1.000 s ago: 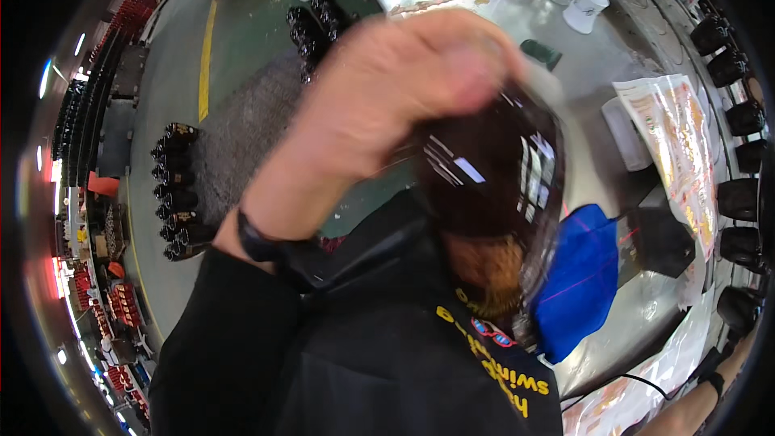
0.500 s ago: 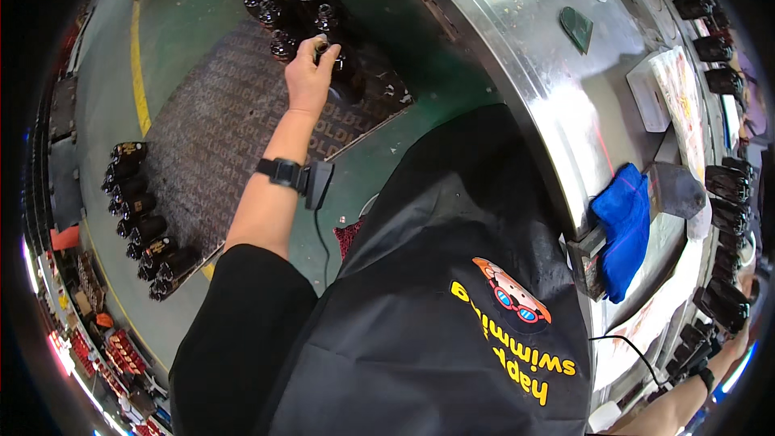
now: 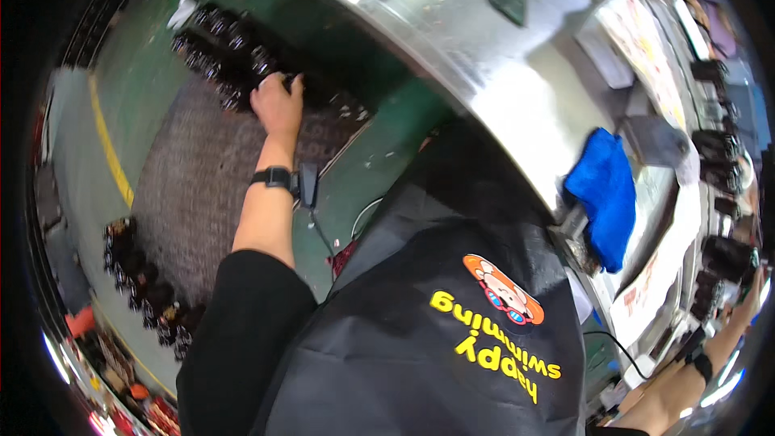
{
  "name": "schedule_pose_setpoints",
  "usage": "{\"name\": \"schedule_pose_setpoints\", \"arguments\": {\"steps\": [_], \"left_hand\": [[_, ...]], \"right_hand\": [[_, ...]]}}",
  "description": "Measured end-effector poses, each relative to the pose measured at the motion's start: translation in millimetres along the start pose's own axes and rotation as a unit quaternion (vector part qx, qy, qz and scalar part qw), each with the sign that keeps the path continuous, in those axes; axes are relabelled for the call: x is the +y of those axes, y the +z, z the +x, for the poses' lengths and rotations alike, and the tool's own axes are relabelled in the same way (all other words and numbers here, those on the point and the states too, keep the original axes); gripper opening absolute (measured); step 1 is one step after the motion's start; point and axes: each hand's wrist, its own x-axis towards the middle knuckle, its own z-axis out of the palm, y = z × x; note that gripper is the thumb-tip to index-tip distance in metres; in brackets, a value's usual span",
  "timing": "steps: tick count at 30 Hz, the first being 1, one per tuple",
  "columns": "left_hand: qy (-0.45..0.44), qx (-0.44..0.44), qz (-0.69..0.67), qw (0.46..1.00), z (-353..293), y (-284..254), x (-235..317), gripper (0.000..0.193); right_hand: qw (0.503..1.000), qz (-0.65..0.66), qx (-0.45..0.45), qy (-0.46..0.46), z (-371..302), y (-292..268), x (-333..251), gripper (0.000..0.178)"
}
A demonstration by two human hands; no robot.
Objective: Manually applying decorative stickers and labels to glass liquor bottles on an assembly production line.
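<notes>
My left hand [image 3: 278, 106] reaches down to the near end of a cluster of dark, glossy, bottle-like pieces [image 3: 216, 55] with knobbed tops. Its thumb and fingers are curled around the top of one of these pieces [image 3: 288, 81], whose lower part merges into the dark area behind. The cluster stands on a dark printed board [image 3: 198, 157] on the floor. At the far right rim, my right hand [image 3: 752, 297] is beside a similar black piece [image 3: 724, 257]; its fingers are small and blurred, and its hold is unclear.
A second row of dark pieces [image 3: 145, 287] lines the board's left edge. The metal worktable [image 3: 517, 73] curves along my right, bearing a blue cloth [image 3: 604, 198], a green flat piece [image 3: 508, 3] and a grey block [image 3: 655, 142]. A cable [image 3: 321, 234] hangs from my left wrist.
The whole view has turned, so the board and pieces sit lower and further left. My left hand stays at the cluster's near end, its fingers still curled. The right hand appears slightly higher.
</notes>
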Motion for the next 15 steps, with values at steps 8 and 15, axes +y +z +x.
{"name": "schedule_pose_setpoints", "arguments": {"steps": [8,15], "left_hand": [[0.177,0.049,-0.337,0.924,22,-116,140,0.042],[0.566,-0.209,-0.451,0.658,-20,-189,372,0.096]], "right_hand": [[0.953,0.08,-0.152,-0.249,-179,137,-76,0.036],[0.858,0.381,-0.341,-0.043,-270,281,-94,0.034]]}}
